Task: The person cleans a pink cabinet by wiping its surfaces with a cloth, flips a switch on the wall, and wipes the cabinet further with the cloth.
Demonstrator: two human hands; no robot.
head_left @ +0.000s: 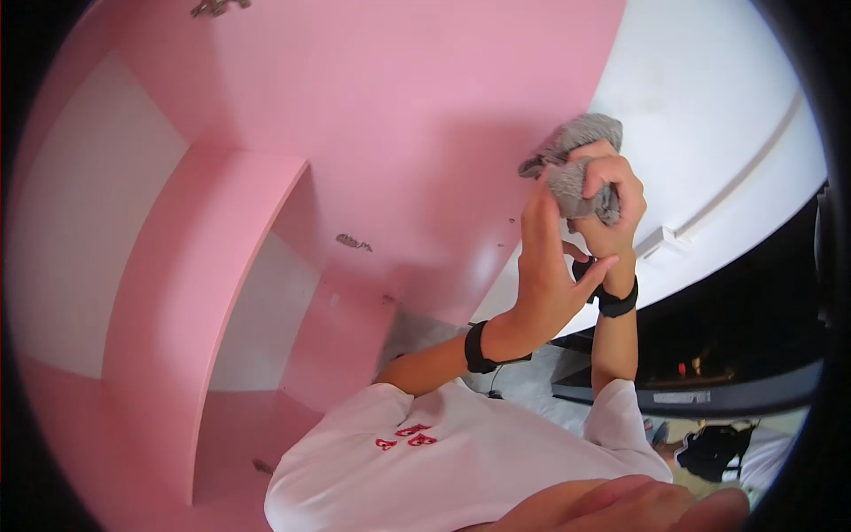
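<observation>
While curved pink panel (191, 266) juts out at far left, broad pink surface (381, 97) spreads beside it. Left hand (548, 270), black band (479, 348) at wrist: thumb and fingers spread, fingertips at edge of grey cloth (585, 131). Cloth bunched before pink-white border, gripped by curled fingers of right hand (628, 191); contact with surface behind, cannot tell. Farther right, white surface (709, 133).

The fluffy cloth (576, 136) is grey with paler streaks. The broad panel (381, 89) is plain pink, and the curved board (168, 301) matches it; the adjoining sheet (709, 106) is plain white. Both wristbands (476, 347) are black. The T-shirt (496, 448) is white with small red motifs (423, 440).
</observation>
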